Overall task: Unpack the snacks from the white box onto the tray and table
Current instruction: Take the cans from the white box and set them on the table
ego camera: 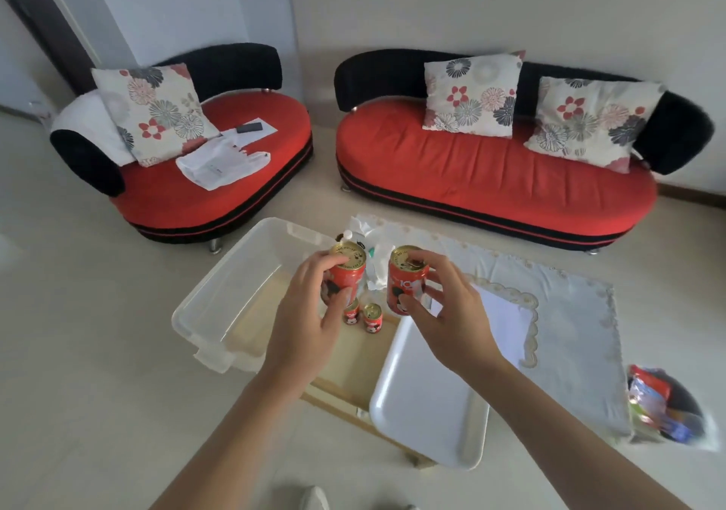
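My left hand grips a red can with a gold lid, held upright in the air over the table. My right hand grips a second red can beside it, above the far end of the white tray. Two more red cans stand on the low wooden table, one partly hidden by my left hand. The white translucent box sits at the table's left end, and nothing shows inside it.
A pale embroidered cloth covers the table's right part, with a white sheet on it. A white bottle and crumpled plastic lie behind the cans. A bag of colourful packets sits at the right. Two red sofas stand beyond.
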The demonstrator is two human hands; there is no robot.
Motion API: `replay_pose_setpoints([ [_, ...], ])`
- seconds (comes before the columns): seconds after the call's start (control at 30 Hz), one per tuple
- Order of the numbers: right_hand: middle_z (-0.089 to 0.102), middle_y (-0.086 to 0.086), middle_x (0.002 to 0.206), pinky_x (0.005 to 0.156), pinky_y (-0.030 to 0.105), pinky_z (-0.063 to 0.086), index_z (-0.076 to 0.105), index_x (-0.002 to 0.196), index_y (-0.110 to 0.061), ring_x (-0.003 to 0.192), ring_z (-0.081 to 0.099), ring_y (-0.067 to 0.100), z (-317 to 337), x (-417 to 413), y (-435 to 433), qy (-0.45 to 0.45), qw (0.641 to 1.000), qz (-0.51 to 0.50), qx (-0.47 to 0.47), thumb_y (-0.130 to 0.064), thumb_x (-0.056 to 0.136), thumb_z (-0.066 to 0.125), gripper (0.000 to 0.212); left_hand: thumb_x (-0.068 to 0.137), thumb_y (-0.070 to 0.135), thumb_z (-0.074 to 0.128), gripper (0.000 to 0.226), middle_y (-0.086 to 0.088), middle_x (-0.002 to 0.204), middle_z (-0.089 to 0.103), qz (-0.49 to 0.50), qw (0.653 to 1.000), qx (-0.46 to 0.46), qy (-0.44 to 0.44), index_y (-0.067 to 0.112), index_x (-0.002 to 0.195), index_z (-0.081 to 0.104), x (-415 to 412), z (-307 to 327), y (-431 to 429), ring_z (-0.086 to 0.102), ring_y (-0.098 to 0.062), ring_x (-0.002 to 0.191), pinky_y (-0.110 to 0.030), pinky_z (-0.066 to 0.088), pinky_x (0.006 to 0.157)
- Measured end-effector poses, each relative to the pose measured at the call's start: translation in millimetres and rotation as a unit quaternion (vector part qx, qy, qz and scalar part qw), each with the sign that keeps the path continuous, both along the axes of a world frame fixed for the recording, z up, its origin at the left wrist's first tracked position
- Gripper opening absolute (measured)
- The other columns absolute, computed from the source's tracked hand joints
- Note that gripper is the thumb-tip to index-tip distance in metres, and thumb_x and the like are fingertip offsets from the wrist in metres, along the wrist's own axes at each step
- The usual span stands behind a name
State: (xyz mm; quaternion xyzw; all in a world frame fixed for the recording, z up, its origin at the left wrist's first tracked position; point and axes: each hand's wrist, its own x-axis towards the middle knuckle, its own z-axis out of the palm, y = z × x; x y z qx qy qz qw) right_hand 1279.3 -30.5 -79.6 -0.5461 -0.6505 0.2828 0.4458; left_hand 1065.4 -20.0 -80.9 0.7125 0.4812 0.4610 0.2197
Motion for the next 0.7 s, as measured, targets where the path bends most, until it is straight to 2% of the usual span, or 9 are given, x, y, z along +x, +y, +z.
replay_pose_setpoints([
  [0.1, 0.060, -0.013, 0.126, 0.101, 0.035, 0.053, 0.052, 0.133, -0.038, 0.117, 0.059, 0.006, -16, -14, 4, -0.026, 0.999, -0.033, -0.023, -0.020, 0.092, 0.069, 0.047, 0.097, 0.004, 0.065, 0.039, 0.002, 0.133, 0.059, -0.022, 1.000, -0.011, -0.016, 0.017, 0.133, 0.056, -8, -24, 21, 0.061, -0.016, 0.120, -0.045, 0.054, 0.097],
  [0.27, 0.060, -0.016, 0.124, 0.093, 0.025, 0.055, 0.052, 0.134, -0.035, 0.111, 0.060, -0.001, -51, -33, 11, -0.064, 0.993, -0.101, -0.025, -0.020, 0.091, 0.073, 0.050, 0.097, 0.011, 0.065, 0.036, 0.005, 0.138, 0.056, -0.064, 0.996, -0.031, -0.044, 0.014, 0.133, 0.056, -20, -66, 50, 0.059, -0.021, 0.127, -0.049, 0.053, 0.101],
  [0.33, 0.061, -0.014, 0.125, 0.094, 0.026, 0.055, 0.054, 0.135, -0.030, 0.112, 0.061, -0.001, -70, -37, 18, -0.053, 0.992, -0.110, -0.022, -0.020, 0.091, 0.073, 0.049, 0.098, 0.009, 0.066, 0.036, 0.008, 0.140, 0.055, -0.077, 0.995, -0.044, -0.047, 0.015, 0.132, 0.056, -21, -84, 61, 0.057, -0.019, 0.129, -0.049, 0.054, 0.101],
  [0.57, 0.061, -0.006, 0.126, 0.096, 0.040, 0.056, 0.056, 0.134, -0.019, 0.118, 0.061, 0.012, -146, -51, 44, -0.004, 0.992, -0.122, -0.033, -0.017, 0.092, 0.072, 0.045, 0.099, 0.011, 0.065, 0.035, -0.004, 0.139, 0.055, -0.103, 0.991, -0.074, -0.035, 0.010, 0.132, 0.054, -23, -157, 90, 0.059, -0.020, 0.126, -0.051, 0.053, 0.101],
  [0.7, 0.061, -0.004, 0.126, 0.098, 0.034, 0.055, 0.056, 0.133, -0.016, 0.119, 0.059, 0.008, -192, -54, 53, -0.014, 0.992, -0.119, -0.049, -0.014, 0.092, 0.072, 0.044, 0.099, 0.006, 0.064, 0.037, -0.007, 0.140, 0.052, -0.089, 0.993, -0.072, -0.006, 0.010, 0.133, 0.050, -27, -212, 92, 0.057, -0.026, 0.127, -0.051, 0.054, 0.099],
])
